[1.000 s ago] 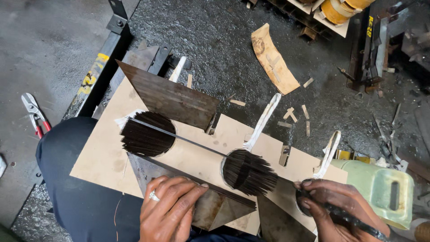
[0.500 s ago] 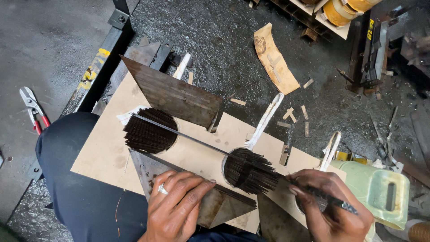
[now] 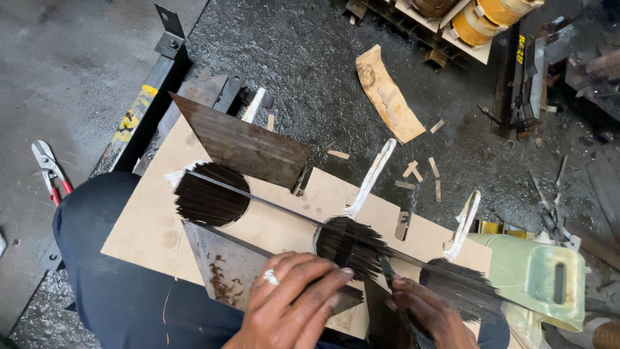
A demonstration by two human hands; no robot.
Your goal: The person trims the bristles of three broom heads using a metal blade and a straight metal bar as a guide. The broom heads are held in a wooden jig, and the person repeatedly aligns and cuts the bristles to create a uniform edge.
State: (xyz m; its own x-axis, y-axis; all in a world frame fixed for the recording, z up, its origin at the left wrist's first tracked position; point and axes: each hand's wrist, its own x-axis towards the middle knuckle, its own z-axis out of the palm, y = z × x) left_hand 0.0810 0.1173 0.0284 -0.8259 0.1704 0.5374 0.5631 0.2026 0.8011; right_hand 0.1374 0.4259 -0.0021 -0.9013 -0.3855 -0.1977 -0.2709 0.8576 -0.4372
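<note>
Since 0.5 s ago the right hand (image 3: 423, 313) has slid its dark tool (image 3: 395, 284) left, against the middle bundle (image 3: 352, 245) of thin strips in the board (image 3: 148, 226). Its fingers are closed on the tool. The left hand (image 3: 294, 304) still presses flat, fingers spread, on the metal plate (image 3: 229, 268) beside that bundle, so the work is centred there.

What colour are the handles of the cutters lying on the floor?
Red. The cutters lie at the far left of the head view, on the grey floor.

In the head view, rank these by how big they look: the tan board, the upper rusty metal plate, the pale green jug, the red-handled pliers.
Largest to smallest as seen:
1. tan board
2. upper rusty metal plate
3. pale green jug, partly cut off at the frame's edge, so its rank against the plate is unsure
4. red-handled pliers
</note>
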